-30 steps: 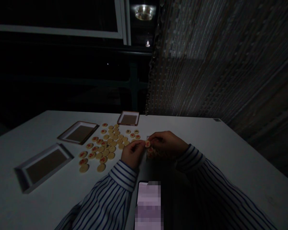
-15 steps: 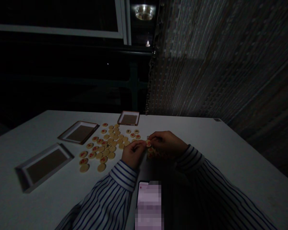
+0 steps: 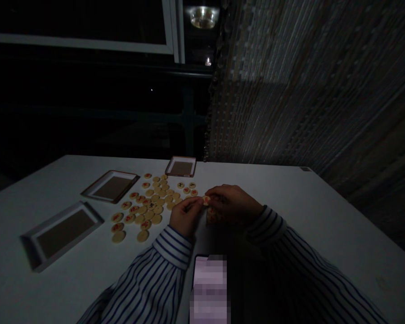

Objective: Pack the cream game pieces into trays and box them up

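Observation:
Between my two hands a round Chinese chess piece (image 3: 206, 200) with a red character is pinched at fingertip height. My left hand (image 3: 186, 216) grips its left side with closed fingers. On its right side the fingertips of my right hand (image 3: 234, 203) close on the same piece. Below my right hand, partly hidden by it, lie more red-marked chess pieces (image 3: 212, 216) in what looks like a small box or stack. A spread of loose chess pieces (image 3: 158, 209), some face down and others showing red or black characters, covers the table left of my left hand.
A white-walled open box (image 3: 62, 234) stands at the left of the white table (image 3: 290, 216). Two shallow brown-edged trays, a left one (image 3: 110, 186) and a back one (image 3: 181, 166), lie farther off. A phone (image 3: 209, 288) lies in front of me. A bead curtain (image 3: 273, 81) hangs behind.
Both hands have shifted slightly left with the held chess piece, which now shows its red face more fully. The loose pieces and boxes have not moved.

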The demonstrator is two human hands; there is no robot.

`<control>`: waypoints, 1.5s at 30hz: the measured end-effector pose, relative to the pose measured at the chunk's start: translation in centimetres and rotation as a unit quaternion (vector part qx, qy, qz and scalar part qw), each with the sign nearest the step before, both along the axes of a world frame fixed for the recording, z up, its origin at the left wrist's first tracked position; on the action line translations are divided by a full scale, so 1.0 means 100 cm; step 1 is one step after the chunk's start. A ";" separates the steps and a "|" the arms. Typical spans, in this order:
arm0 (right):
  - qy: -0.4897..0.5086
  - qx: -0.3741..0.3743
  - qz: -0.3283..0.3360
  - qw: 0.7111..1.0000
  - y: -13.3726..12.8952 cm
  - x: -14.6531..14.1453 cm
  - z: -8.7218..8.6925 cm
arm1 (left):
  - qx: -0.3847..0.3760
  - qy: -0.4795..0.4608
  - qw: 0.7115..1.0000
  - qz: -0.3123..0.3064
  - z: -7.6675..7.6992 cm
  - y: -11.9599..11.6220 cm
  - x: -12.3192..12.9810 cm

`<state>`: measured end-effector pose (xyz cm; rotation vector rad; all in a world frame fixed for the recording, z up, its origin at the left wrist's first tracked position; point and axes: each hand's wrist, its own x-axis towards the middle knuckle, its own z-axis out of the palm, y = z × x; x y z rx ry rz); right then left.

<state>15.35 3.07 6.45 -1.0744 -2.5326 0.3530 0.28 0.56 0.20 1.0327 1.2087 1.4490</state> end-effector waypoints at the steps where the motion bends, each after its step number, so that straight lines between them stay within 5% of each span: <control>1: -0.010 0.012 0.005 1.000 -0.001 -0.001 0.000 | -0.002 -0.009 1.000 -0.001 0.000 0.000 0.000; 12: -0.059 0.096 0.025 0.993 -0.005 -0.003 0.005 | -0.012 -0.047 0.999 -0.004 0.003 -0.003 0.001; 26: -0.071 0.083 0.033 0.993 -0.003 0.000 0.005 | 0.022 -0.010 1.000 -0.017 0.003 -0.003 0.002; 34: -0.083 0.084 0.024 0.993 -0.002 0.003 0.007 | 0.048 0.100 0.994 0.004 -0.002 0.000 -0.002; 45: -0.110 0.078 0.010 0.991 0.003 0.014 0.010 | 0.124 0.285 0.950 0.016 -0.008 -0.005 0.003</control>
